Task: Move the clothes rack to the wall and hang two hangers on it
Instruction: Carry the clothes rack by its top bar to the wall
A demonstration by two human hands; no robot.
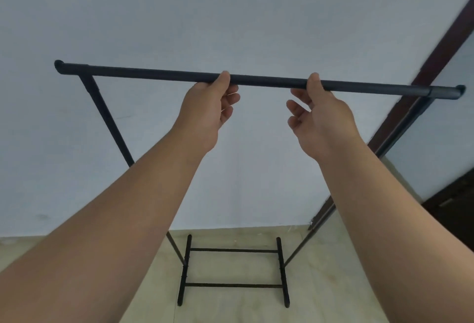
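A black metal clothes rack (154, 76) stands on a pale floor (333, 284) directly in front of a plain white wall (230, 14), its single top rail running nearly the full width of the view and dipping slightly toward the right. The rail is a dark round tube with a rounded cap at each end; two slanting uprights drop from it, one on each side, down to a base made of two short feet joined by two thin crossbars. The rail is bare, with nothing hung on it. A person reaches up to it with both bare forearms extended from the lower corners of the view. The left hand (207, 109) meets the rail just left of its middle, thumb laid along the near side of the tube and the first finger hooked over the top, the other fingers curled loosely below and off the metal. The right hand (320, 114) meets it just right of the middle in a mirrored pose, thumb up against the tube and the remaining fingers spread and relaxed beneath it. Both hands are in a light pinch on the rail, not a full fist, and they sit near each other with a clear gap of rail between them. A dark brown door frame (441, 58) edges the scene at the right, behind the rack's right upright.
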